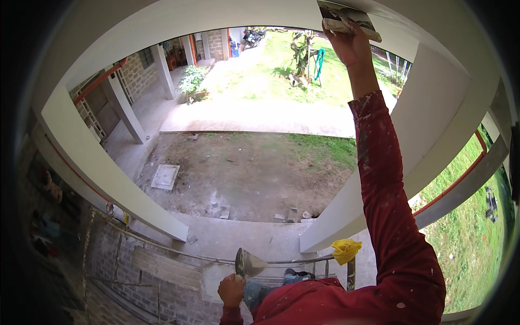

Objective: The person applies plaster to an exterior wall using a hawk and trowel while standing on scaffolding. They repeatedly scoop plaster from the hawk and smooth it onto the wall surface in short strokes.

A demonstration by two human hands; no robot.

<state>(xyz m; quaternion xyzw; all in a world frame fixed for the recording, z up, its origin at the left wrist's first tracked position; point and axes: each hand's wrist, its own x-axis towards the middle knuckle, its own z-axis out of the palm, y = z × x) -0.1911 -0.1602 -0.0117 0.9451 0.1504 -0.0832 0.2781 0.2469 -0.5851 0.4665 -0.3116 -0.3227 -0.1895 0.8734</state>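
Observation:
My right hand (351,46) is raised at the top, closed on a flat rectangular trowel (363,19) with pale plaster on it, which is up against the white overhead beam (260,13). The sleeve on that arm is red and speckled with white. My left hand (231,290) is closed low in the middle, holding a wide-bladed putty knife (246,262) upright beside my body. A yellow cloth (346,250) hangs over the scaffold rail below my right arm.
I am high on a metal scaffold (179,249) between white columns (165,225). Below lie a concrete walkway (271,236), a dirt patch with a square cover (165,176), and grass. A walkway with posts runs along the left; plants and a parked motorcycle (253,38) are beyond.

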